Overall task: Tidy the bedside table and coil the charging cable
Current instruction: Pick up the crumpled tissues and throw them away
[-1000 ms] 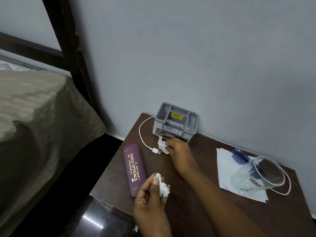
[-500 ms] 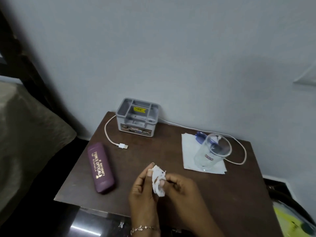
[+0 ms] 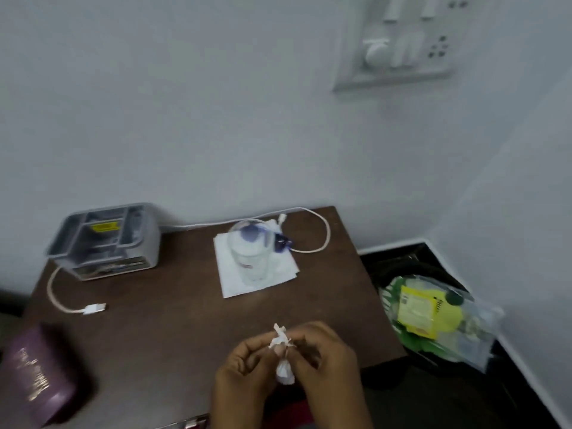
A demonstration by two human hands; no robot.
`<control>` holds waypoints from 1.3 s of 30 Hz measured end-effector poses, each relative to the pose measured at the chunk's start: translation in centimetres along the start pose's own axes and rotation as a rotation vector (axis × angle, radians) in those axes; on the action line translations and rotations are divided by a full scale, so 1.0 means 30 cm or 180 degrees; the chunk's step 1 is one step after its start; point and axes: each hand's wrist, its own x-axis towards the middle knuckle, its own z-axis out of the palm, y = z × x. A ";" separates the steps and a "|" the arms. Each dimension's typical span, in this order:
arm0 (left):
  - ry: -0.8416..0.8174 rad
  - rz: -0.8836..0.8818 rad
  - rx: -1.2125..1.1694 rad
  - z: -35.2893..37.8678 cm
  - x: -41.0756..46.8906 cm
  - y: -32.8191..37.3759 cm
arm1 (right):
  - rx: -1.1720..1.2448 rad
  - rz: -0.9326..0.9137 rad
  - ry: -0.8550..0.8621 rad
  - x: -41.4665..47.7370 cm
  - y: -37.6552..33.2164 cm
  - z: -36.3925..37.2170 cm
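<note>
While both hands meet over the near edge of the bedside table (image 3: 185,323), the left hand (image 3: 244,376) and the right hand (image 3: 328,360) each pinch the same crumpled tissue (image 3: 283,354), a thin white wad twisted into a ragged tuft above and a rounder lump below. The tabletop is dark brown with a matt wood grain. On it the charging cable (image 3: 325,233) lies uncoiled: a smooth white cord whose flat USB plug (image 3: 93,308) rests at the left front. The cord curves round the left side of a grey plastic organiser box (image 3: 105,239), runs behind it along the wall, and ends in a wide loop at the back right corner. The box is squarish with moulded compartments on top and carries a yellow label (image 3: 104,226), its print too blurred to read. A clear glass tumbler (image 3: 250,255) stands upright on a flat square of white paper (image 3: 235,286), with a small red mark I cannot read, and a blue object (image 3: 283,243) lies just behind it. At the lower left sits a rounded purple glasses case (image 3: 37,376) with gold lettering, smeared beyond reading. Beside the table on the right, a black-lined bin (image 3: 402,267) holds crinkled clear, green and yellow packaging (image 3: 433,317). A white switchboard (image 3: 399,41) is on the wall.
</note>
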 end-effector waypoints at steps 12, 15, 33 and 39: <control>-0.1125 0.0139 0.0833 0.598 0.018 -0.257 | 0.0386 0.0836 0.1738 0.014 0.244 -0.487; -0.1484 0.0590 0.1559 0.738 0.087 -0.347 | 0.0061 0.0741 0.2104 0.070 0.340 -0.606; -0.1346 0.0096 0.1461 0.645 0.071 -0.427 | 0.0321 0.1709 0.2116 0.012 0.693 -0.603; -0.1148 0.0139 0.1121 0.534 0.053 -0.305 | 0.0759 0.1519 0.2004 0.023 0.559 -0.531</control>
